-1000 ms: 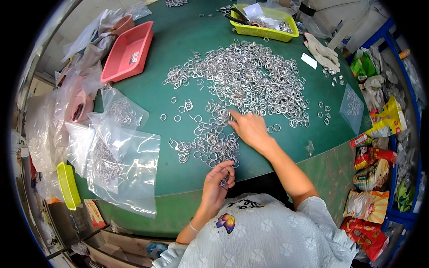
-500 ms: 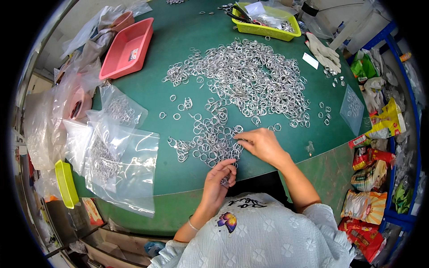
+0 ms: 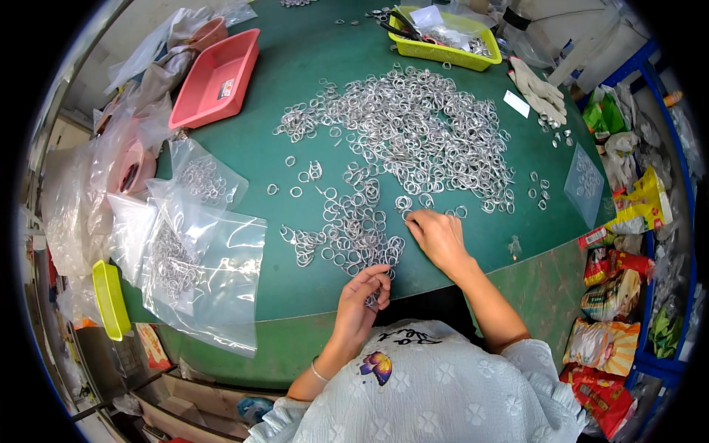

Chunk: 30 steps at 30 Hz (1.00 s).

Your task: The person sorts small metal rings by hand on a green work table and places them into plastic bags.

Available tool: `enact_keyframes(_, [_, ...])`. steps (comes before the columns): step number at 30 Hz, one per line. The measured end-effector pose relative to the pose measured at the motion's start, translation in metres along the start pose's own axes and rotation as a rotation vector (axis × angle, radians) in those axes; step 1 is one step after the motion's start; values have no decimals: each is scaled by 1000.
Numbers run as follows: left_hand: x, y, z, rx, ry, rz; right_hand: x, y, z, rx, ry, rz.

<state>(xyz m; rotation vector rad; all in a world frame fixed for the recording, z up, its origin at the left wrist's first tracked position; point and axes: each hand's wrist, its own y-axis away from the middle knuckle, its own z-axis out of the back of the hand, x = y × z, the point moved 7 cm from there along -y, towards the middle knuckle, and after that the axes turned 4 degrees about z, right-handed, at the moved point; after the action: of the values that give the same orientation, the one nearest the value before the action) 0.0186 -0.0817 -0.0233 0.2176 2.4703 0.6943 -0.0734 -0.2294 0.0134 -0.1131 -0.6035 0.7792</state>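
Note:
My left hand [image 3: 362,292] is curled at the table's near edge, its fingers closed round a few silvery metal rings [image 3: 371,300]. Beside its fingertips lies a small heap of the same rings [image 3: 354,225]. To the right of that heap, my right hand [image 3: 441,240] reaches in with thumb and fingertips together at a couple of metal rings [image 3: 403,204]; the grip itself is partly hidden. A much larger ring pile [image 3: 421,133] spreads beyond both hands.
Clear plastic bags of rings [image 3: 173,266] lie at the left, below a pink tray [image 3: 214,81]. A yellow-green tray [image 3: 443,50] with tools stands at the back, near a white glove [image 3: 538,90]. Coloured packets [image 3: 605,343] fill the right side.
My right hand has moved right and slightly away from the small heap, with a couple of rings now at its fingertips. My left hand stays closed in place.

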Motion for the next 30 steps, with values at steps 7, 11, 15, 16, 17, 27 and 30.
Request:
enact_keyframes(7, [2,2,0,-28,-10,5,-14,16,-11,255,-1455,-561])
enact_keyframes(11, [3,1,1,-26,-8,9,4,7,-9,177,-2101,-560])
enact_keyframes(15, [2,2,-3,-17,10,13,-3,8,-22,118,-1965,-657])
enact_keyframes(16, [2,2,-2,-16,8,13,-9,6,-27,145,-1775,-640])
enact_keyframes(17, [2,3,-1,-16,7,12,-12,5,-29,170,-1586,-619])
enact_keyframes(27, [-1,6,1,-35,4,11,30,-25,-21,234,-78,241])
enact_keyframes(30, [0,5,3,-52,12,16,21,-23,-20,101,-245,162])
